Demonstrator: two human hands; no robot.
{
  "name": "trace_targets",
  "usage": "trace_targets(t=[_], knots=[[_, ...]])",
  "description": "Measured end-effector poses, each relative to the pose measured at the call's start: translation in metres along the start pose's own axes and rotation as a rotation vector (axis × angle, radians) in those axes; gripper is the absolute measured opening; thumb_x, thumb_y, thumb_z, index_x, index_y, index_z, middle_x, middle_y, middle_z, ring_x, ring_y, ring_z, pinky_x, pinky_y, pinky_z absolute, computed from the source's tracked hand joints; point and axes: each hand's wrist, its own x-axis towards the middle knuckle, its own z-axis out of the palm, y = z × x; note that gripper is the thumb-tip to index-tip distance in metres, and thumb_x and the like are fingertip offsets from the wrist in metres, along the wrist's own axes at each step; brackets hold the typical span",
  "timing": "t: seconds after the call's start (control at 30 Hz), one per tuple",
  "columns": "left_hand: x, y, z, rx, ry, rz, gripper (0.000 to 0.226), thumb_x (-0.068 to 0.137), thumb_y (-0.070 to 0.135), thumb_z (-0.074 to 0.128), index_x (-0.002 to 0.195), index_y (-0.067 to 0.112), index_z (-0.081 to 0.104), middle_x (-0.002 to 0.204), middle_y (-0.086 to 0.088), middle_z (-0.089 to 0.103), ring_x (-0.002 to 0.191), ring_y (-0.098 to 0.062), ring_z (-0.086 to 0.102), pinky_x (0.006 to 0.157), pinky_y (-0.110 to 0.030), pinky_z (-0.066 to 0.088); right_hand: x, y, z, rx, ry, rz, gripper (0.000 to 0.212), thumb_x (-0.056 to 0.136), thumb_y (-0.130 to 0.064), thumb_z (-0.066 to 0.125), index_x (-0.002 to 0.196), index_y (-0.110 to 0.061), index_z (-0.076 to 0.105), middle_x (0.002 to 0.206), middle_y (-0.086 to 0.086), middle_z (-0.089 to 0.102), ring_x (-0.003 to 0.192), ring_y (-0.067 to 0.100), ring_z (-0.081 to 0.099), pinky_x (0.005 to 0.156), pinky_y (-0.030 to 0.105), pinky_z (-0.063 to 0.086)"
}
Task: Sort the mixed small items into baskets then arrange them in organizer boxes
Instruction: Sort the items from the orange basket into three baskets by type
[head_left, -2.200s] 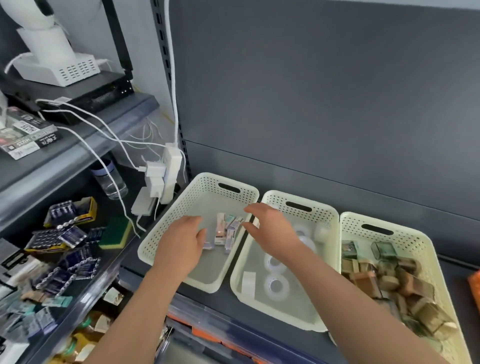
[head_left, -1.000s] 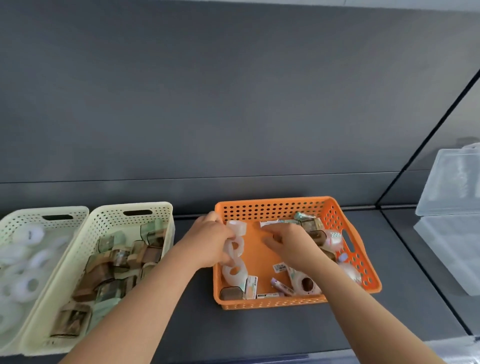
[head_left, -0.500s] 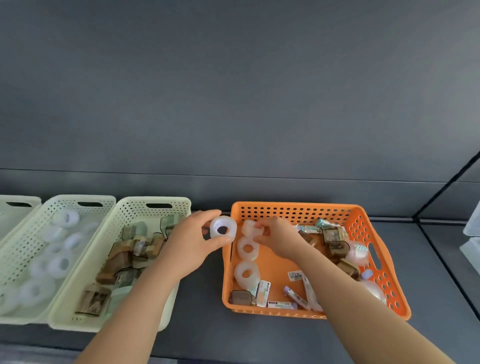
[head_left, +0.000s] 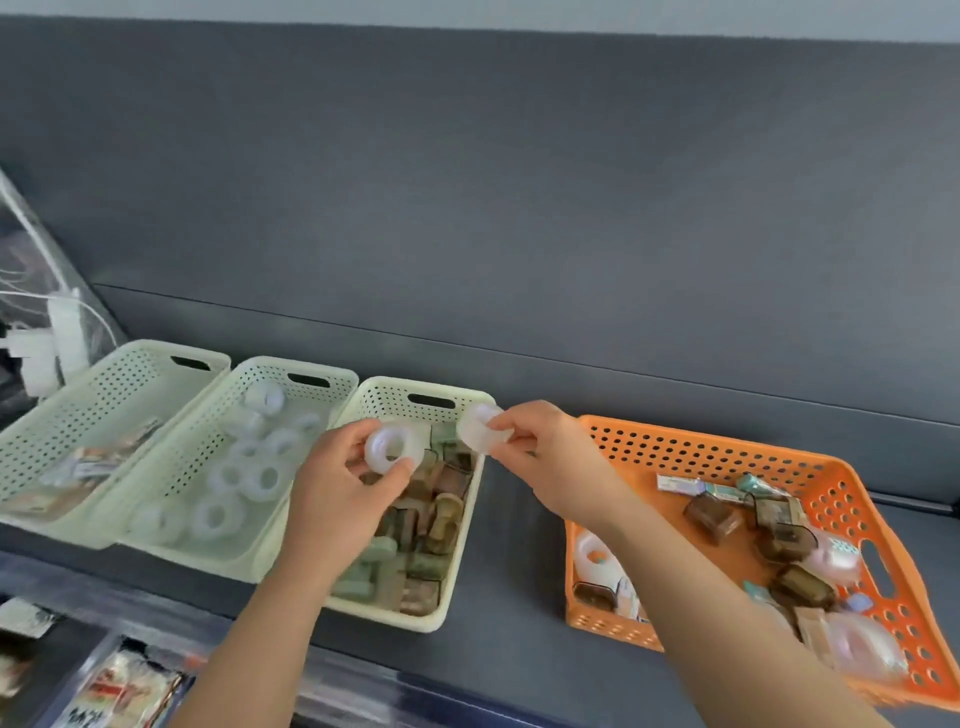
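My left hand (head_left: 340, 499) grips a white tape roll (head_left: 392, 447) above the third cream basket (head_left: 470, 402), which holds brown and green boxed items. My right hand (head_left: 550, 457) pinches a second white tape roll (head_left: 478, 428) over that basket's far right corner. The middle cream basket (head_left: 260, 374) holds several white tape rolls. The left cream basket (head_left: 140, 353) holds small flat packs. An orange basket (head_left: 727, 457) on the right holds mixed items: brown cases, small boxes and tape rolls.
All baskets sit on a dark grey shelf (head_left: 514, 545) against a grey back panel. White power adapters and cables (head_left: 41, 338) hang at the far left. Packaged goods (head_left: 119, 691) lie on the lower shelf at bottom left.
Both hands lifted tape rolls out of the orange basket and carried them left; they now hover over the third cream basket. The view swung left, showing all three cream baskets.
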Motion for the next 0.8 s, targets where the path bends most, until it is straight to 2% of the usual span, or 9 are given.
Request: trace_targets(t=[0.07, 0.13, 0.27, 0.37, 0.4, 0.5, 0.6, 0.7, 0.8], knots=[[0.005, -0.019, -0.031, 0.032, 0.073, -0.020, 0.037, 0.076, 0.024, 0.076, 0.108, 0.031, 0.060, 0.110, 0.012, 0.059, 0.096, -0.002, 0.059, 0.074, -0.013, 0.042, 0.013, -0.020, 0.027, 0.000, -0.036, -0.050, 0.025, 0.090, -0.017, 0.061, 0.114, -0.016, 0.066, 0.110, -0.001, 0.055, 0.091, 0.012, 0.060, 0.090, 0.025, 0.048], [0.011, -0.040, -0.063, 0.058, 0.112, -0.041, 0.033, 0.076, 0.022, 0.076, 0.103, 0.032, 0.060, 0.107, 0.009, 0.060, 0.097, -0.007, 0.059, 0.077, -0.019, 0.043, 0.027, -0.041, 0.055, -0.017, -0.080, -0.082, 0.025, 0.089, -0.015, 0.061, 0.113, -0.016, 0.067, 0.111, -0.002, 0.050, 0.088, 0.011, 0.057, 0.092, 0.025, 0.047], [0.023, -0.081, -0.120, 0.167, 0.070, -0.055, 0.031, 0.077, 0.021, 0.074, 0.106, 0.025, 0.062, 0.105, 0.003, 0.062, 0.096, -0.015, 0.060, 0.082, -0.034, 0.050, 0.054, -0.082, 0.107, -0.076, -0.152, -0.130, 0.023, 0.090, -0.019, 0.061, 0.113, -0.019, 0.066, 0.119, 0.001, 0.051, 0.094, 0.013, 0.055, 0.093, 0.028, 0.046], [0.034, -0.101, -0.148, 0.257, 0.005, -0.033, 0.032, 0.079, 0.017, 0.072, 0.107, 0.026, 0.061, 0.106, 0.000, 0.058, 0.097, -0.016, 0.055, 0.076, -0.028, 0.045, 0.072, -0.105, 0.139, -0.156, -0.189, -0.123, 0.024, 0.091, -0.023, 0.060, 0.114, -0.021, 0.065, 0.122, 0.002, 0.052, 0.098, 0.014, 0.055, 0.093, 0.028, 0.044], [0.037, -0.106, -0.154, 0.293, -0.019, -0.038, 0.036, 0.080, 0.017, 0.071, 0.113, 0.024, 0.060, 0.110, -0.001, 0.057, 0.099, -0.017, 0.053, 0.077, -0.027, 0.041, 0.076, -0.110, 0.148, -0.179, -0.193, -0.113, 0.024, 0.092, -0.023, 0.059, 0.115, -0.021, 0.064, 0.123, 0.002, 0.052, 0.099, 0.015, 0.056, 0.093, 0.028, 0.044], [0.048, -0.122, -0.166, 0.372, -0.089, -0.060, 0.045, 0.083, 0.020, 0.069, 0.125, 0.018, 0.056, 0.123, -0.002, 0.056, 0.112, -0.020, 0.053, 0.086, -0.026, 0.037, 0.088, -0.119, 0.170, -0.254, -0.204, -0.069, 0.026, 0.093, -0.022, 0.055, 0.117, -0.020, 0.063, 0.129, 0.003, 0.050, 0.103, 0.019, 0.058, 0.089, 0.025, 0.042], [0.053, -0.133, -0.172, 0.427, -0.153, -0.053, 0.046, 0.086, 0.018, 0.065, 0.131, 0.017, 0.052, 0.132, -0.002, 0.055, 0.119, -0.020, 0.052, 0.095, -0.029, 0.039, 0.092, -0.121, 0.180, -0.350, -0.210, -0.025, 0.029, 0.096, -0.021, 0.049, 0.121, -0.017, 0.063, 0.133, 0.005, 0.049, 0.114, 0.021, 0.054, 0.093, 0.027, 0.041], [0.054, -0.134, -0.171, 0.469, -0.143, 0.030, 0.040, 0.091, 0.012, 0.056, 0.131, 0.013, 0.052, 0.130, -0.005, 0.056, 0.118, -0.022, 0.052, 0.093, -0.030, 0.040, 0.085, -0.119, 0.179, -0.366, -0.194, 0.000, 0.031, 0.097, -0.021, 0.047, 0.123, -0.018, 0.063, 0.140, 0.002, 0.048, 0.123, 0.019, 0.049, 0.097, 0.026, 0.039], [0.053, -0.122, -0.164, 0.442, -0.107, 0.141, 0.036, 0.093, 0.013, 0.054, 0.129, 0.014, 0.054, 0.130, -0.001, 0.056, 0.118, -0.019, 0.052, 0.093, -0.026, 0.038, 0.070, -0.117, 0.165, -0.363, -0.152, 0.006, 0.032, 0.097, -0.026, 0.048, 0.128, -0.022, 0.059, 0.145, -0.004, 0.045, 0.128, 0.016, 0.046, 0.105, 0.029, 0.038]])
